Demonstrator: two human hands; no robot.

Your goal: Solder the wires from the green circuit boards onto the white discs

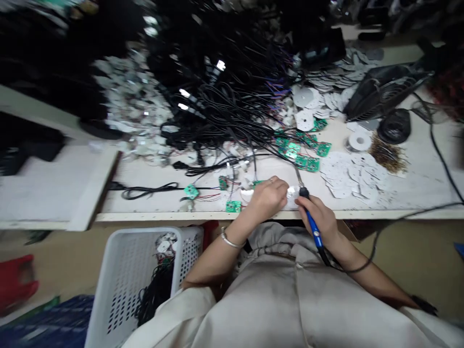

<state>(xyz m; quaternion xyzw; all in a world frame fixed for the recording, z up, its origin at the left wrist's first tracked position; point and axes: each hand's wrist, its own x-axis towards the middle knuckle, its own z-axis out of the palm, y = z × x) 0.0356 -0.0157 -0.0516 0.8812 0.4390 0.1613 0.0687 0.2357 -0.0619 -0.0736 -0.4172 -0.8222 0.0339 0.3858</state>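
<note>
My left hand grips a white round disc near the table's front edge, and the disc shows on both sides of my fingers. My right hand is closed around a blue soldering iron, whose black collar and thin metal tip point up and away, close to the disc. A black cord runs from the iron's back end past my wrist. Small green circuit boards with thin coloured wires lie just beyond my hands. Whether the tip touches the disc is hidden.
A large tangle of black cables fills the table's back. Stacks of white discs, a solder spool and a black fan stand at the right. A white perforated basket with cables sits below the table's front edge.
</note>
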